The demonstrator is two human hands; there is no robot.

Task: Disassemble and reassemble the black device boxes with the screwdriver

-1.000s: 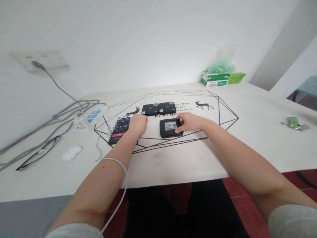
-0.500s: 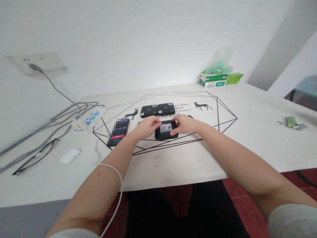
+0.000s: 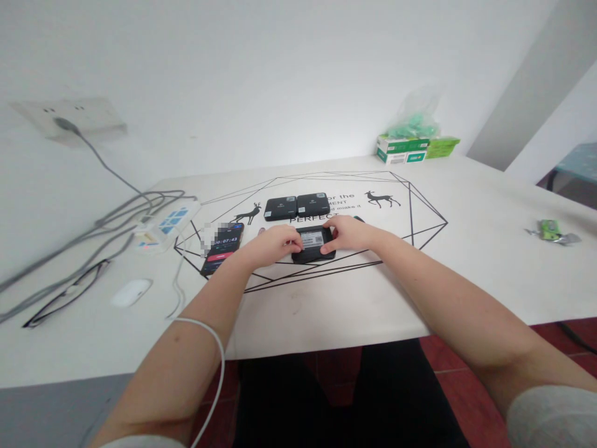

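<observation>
A small black square device [image 3: 313, 254] lies flat on the table, a white printed label on its upper face. My right hand [image 3: 347, 234] grips its right side, thumb on the near corner and fingers at the far edge. My left hand [image 3: 280, 243] is closed in a pinch at the device's left edge, beside the label; whatever sits between those fingertips is too small to make out. Just beyond are two similar black boxes, a left one [image 3: 280, 208] and a right one [image 3: 314, 204], side by side.
Left of my hands lie a phone [image 3: 224, 249] showing a timer, a white mouse-shaped case [image 3: 132, 293], glasses [image 3: 69, 295] and a power strip [image 3: 170, 224] with grey cables. A white cable crosses my left forearm. Green boxes [image 3: 403, 146] stand at the back; keys [image 3: 553, 231] lie right.
My left hand has shifted slightly down and left along the device's label side, with its fingers curled more. My right hand keeps its hold. The white cable on my forearm has slid a little.
</observation>
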